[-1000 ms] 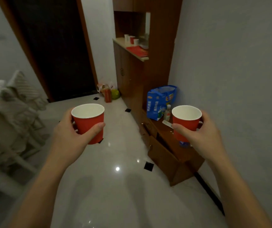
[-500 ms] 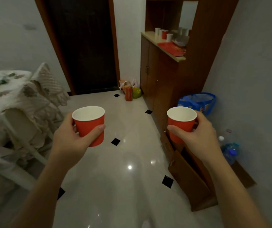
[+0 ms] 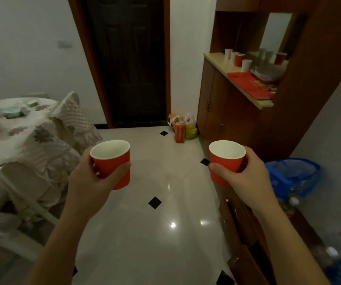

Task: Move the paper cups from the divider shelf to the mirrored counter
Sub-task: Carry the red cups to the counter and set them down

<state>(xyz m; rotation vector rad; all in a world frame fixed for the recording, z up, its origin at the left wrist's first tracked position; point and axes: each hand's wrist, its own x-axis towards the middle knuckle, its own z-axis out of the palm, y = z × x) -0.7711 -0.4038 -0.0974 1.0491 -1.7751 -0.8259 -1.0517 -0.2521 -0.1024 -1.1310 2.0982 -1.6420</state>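
Left hand [image 3: 89, 182]: the thumb [image 3: 122, 167] lies across the near wall of the left cup [image 3: 114, 163]. The other fingers are curled behind it and mostly hidden. Right hand [image 3: 245, 177]: the thumb [image 3: 219, 167] lies across the near wall of the right cup [image 3: 225, 161], with the fingers wrapped round its far side.

Both cups are held upright in the air, well apart, above the floor [image 3: 144, 243]. An open passage runs between them toward a dark door [image 3: 128, 58] at 12 o'clock. A cloth-covered table [image 3: 21, 130] borders it at 9 o'clock and a low wooden cabinet [image 3: 245, 233] at 4 o'clock, with a blue bag [image 3: 293, 175] near the wall at 3 o'clock.

Each cup is red and ribbed outside, white inside.

The mirrored counter [image 3: 217, 58] stands at 2 o'clock with a pale top. It bears white cups [image 3: 228, 53], a red cup [image 3: 238, 59] and a red booklet [image 3: 249, 83] before the mirror [image 3: 276, 31]. The floor is glossy pale tile with black diamond insets. Small bags [image 3: 183, 128] sit at the cabinet base at 1 o'clock.
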